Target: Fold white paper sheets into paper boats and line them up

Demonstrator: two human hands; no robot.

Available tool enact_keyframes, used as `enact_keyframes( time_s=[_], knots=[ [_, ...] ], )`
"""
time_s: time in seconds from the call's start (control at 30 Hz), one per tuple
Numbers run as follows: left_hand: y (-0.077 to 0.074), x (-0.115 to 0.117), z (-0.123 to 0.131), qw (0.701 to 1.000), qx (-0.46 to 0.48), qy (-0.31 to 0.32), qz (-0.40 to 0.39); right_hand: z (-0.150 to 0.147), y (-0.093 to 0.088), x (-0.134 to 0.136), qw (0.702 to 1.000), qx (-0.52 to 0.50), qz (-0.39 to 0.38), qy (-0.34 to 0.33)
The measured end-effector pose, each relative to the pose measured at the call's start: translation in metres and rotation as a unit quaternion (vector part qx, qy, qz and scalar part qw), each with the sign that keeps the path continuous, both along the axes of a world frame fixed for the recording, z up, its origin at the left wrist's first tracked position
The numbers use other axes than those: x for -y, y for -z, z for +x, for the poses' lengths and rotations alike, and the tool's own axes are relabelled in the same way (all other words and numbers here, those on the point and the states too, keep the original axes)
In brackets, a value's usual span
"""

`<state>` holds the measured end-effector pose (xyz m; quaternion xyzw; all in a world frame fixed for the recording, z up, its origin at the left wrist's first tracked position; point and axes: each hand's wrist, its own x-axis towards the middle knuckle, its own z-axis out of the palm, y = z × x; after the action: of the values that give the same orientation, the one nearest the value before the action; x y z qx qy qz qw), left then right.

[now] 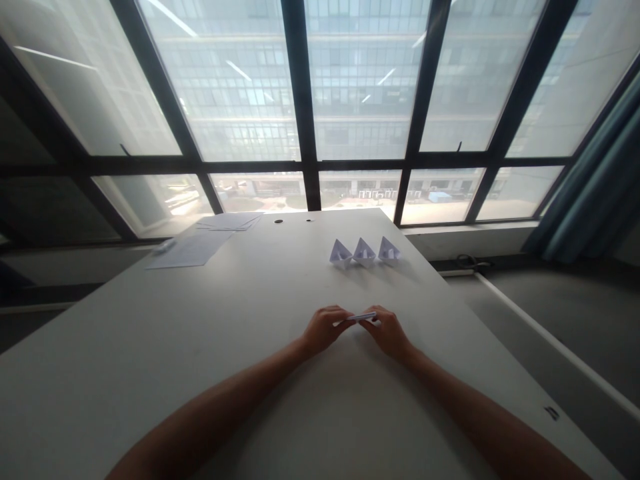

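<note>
Between my two hands is a small folded piece of white paper (363,317), seen nearly edge-on just above the table. My left hand (327,329) pinches its left end between thumb and fingers. At the other end, my right hand (389,331) grips the paper the same way. Beyond my hands, three folded paper boats (365,253) stand side by side on the white table (260,293), each with a pointed peak. The fingers partly hide the folded paper, so its full shape cannot be made out.
Flat white paper sheets (193,250) lie at the table's far left, with a small pale object (164,247) on their left edge. Two dark round holes mark the far edge. A small dark item (551,413) lies near the right edge. Windows and a blue curtain (590,153) stand beyond.
</note>
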<state>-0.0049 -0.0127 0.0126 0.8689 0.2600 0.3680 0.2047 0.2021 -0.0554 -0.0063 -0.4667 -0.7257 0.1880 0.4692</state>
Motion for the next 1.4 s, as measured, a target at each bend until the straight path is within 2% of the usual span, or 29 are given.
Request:
enact_keyframes(
  time_s=[0.23,0.37,0.63,0.97,1.23,1.4],
  knots=[
    [0.001,0.001,0.003,0.984,0.028,-0.048,-0.167,-0.002,0.004,0.0,0.998,-0.015,-0.053,-0.005],
    [0.001,-0.001,0.004,0.974,0.054,-0.034,-0.218,-0.002,0.002,0.001,0.996,-0.028,-0.078,-0.019],
    [-0.001,-0.003,0.005,0.98,0.053,-0.005,-0.191,-0.001,-0.001,0.003,0.997,-0.049,-0.057,-0.023],
    [0.006,-0.006,0.003,0.967,0.051,-0.004,-0.251,-0.003,-0.006,0.006,0.998,-0.044,-0.037,-0.038],
    [0.0,-0.006,0.004,0.963,0.046,-0.002,-0.265,-0.003,-0.003,0.004,0.996,-0.074,-0.035,-0.032],
    [0.0,-0.007,0.004,0.965,0.026,-0.014,-0.259,-0.001,-0.002,0.003,0.993,-0.092,-0.053,-0.05]
  ],
)
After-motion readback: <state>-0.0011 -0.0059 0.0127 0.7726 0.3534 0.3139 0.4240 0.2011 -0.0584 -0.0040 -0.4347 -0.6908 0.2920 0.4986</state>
